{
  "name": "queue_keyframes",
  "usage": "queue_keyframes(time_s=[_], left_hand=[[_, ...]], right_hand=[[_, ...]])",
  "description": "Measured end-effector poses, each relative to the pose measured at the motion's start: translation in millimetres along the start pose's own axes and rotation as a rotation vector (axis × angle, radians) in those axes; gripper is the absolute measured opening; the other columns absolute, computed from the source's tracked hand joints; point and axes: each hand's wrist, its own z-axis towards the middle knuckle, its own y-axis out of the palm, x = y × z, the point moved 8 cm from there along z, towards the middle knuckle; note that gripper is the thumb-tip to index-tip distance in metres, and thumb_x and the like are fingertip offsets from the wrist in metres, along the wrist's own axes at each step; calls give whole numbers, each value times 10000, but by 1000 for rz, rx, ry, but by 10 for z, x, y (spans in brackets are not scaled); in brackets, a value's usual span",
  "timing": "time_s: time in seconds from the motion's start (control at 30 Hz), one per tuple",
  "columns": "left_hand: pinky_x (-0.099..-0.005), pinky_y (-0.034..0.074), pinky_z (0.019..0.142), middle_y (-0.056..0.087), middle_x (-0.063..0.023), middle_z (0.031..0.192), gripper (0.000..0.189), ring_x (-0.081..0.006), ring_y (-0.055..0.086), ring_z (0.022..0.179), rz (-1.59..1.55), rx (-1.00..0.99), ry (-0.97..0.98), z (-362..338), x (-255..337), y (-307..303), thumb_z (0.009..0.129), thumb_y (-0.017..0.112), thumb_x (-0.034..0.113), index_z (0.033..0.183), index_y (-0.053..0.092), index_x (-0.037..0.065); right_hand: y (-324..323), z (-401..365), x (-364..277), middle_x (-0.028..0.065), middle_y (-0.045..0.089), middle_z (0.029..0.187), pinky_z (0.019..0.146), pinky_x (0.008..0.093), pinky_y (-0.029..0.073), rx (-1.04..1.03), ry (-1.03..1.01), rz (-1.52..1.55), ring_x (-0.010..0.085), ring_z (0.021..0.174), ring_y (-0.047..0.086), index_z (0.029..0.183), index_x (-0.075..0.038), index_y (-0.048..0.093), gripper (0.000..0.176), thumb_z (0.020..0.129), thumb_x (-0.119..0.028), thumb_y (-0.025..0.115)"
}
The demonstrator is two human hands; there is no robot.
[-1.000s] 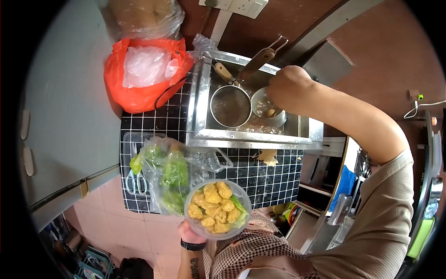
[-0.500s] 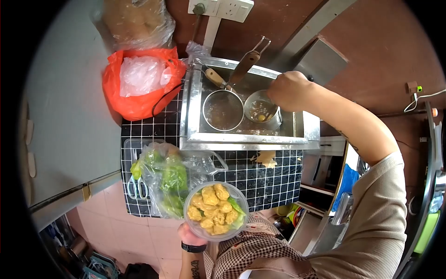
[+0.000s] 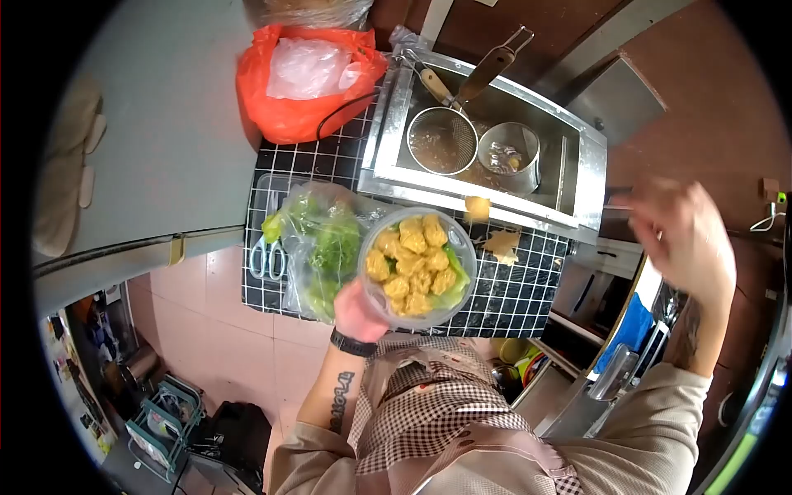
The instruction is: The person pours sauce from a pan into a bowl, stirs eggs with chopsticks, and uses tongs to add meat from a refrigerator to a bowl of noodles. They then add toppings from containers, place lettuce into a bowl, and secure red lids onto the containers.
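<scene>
Clamping round tub [image 3: 417,266] mouth-up in left hand [image 3: 360,312], over bench [image 3: 503,307] near edge, beside greens bag [image 3: 323,239]; can't tell blurred right hand [image 3: 683,238] fingers.

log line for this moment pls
left hand: holds bowl of yellow pieces | right hand: clear of metal basin, blurred | round strainer: in basin

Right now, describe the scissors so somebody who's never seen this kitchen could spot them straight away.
Find the black counter with the white grid lines, and look toward its left end. Just left of the clear plastic bag of greens are the scissors. Their two pale blue finger loops, side by side, set them apart from the green leaves and clear plastic around them.
</scene>
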Motion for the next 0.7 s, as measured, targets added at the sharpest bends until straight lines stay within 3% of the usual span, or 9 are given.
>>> queue_keyframes(time_s=[0.1, 0.2, 0.3, 0.33, 0.43, 0.5, 0.57, 0.63, 0.7], left_hand=[[-490, 436, 1062, 548, -167, 1381, 596, -332, 524, 1268, 63, -8, 67, 106, 84, 43, 898, 584, 357, 1371, 508, 3], [-489, 437, 1062, 546, -176, 1383, 615, -338, 535, 1255, 72, -21, 80, 154, 106, 135, 898, 583, 367, 1375, 499, -12], [-488, 432, 1069, 541, -185, 1388, 636, -345, 537, 1252, 75, -22, 107, 178, 143, 126, 897, 581, 369, 1389, 478, -20], [-490, 429, 1073, 534, -188, 1395, 643, -347, 531, 1260, 74, -22, 112, 180, 153, 105, 897, 581, 370, 1395, 470, -21], [-498, 412, 1091, 495, -199, 1432, 706, -357, 496, 1296, 67, -46, 107, 175, 123, 149, 874, 612, 377, 1425, 429, -26], [-501, 407, 1096, 484, -200, 1441, 733, -358, 486, 1306, 53, -62, 95, 172, 116, 130, 862, 630, 379, 1433, 416, -28], [-495, 412, 1095, 496, -203, 1428, 737, -358, 497, 1295, 42, -67, 83, 148, 99, 94, 850, 648, 371, 1419, 426, -42], [-491, 417, 1091, 501, -206, 1422, 729, -358, 503, 1289, 47, -66, 99, 121, 90, 78, 851, 646, 364, 1412, 431, -49], [-486, 427, 1082, 506, -209, 1416, 716, -359, 515, 1276, 26, -36, 95, 81, 72, 32, 855, 638, 357, 1404, 437, -57]], right_hand=[[98, -137, -343, 83, 650, 830, 616, 376, 508, 62, -141, 123, 269, 707, 650, 989, -64, 715, 252, 750, -40, 640], [209, -113, -494, 84, 651, 853, 612, 373, 527, -25, -135, 138, 265, 731, 661, 996, -39, 710, 254, 751, -48, 647], [-41, -131, -360, 88, 650, 856, 634, 376, 536, 100, -150, 142, 275, 734, 662, 983, -28, 706, 229, 765, -50, 636], [-120, -105, -214, 98, 645, 847, 660, 387, 543, 75, -60, 172, 286, 751, 663, 964, -15, 702, 212, 770, -38, 617], [-151, 282, 138, 135, 684, 866, 718, 418, 557, 61, 40, -187, 304, 781, 690, 931, -26, 718, 180, 794, -41, 603], [160, 747, 303, 148, 709, 907, 719, 408, 564, -8, -17, -372, 303, 827, 705, 902, -46, 729, 155, 824, -64, 597], [678, 1285, 331, 118, 733, 974, 721, 391, 577, -445, 57, -471, 275, 921, 715, 915, -67, 748, 153, 858, -107, 612], [960, 1557, 146, 78, 745, 993, 730, 349, 585, -470, 11, -618, 244, 946, 715, 918, -109, 765, 151, 846, -154, 640], [1309, 1743, 84, 68, 750, 974, 728, 339, 587, -505, -54, -570, 227, 948, 721, 905, -115, 766, 136, 849, -171, 656]])
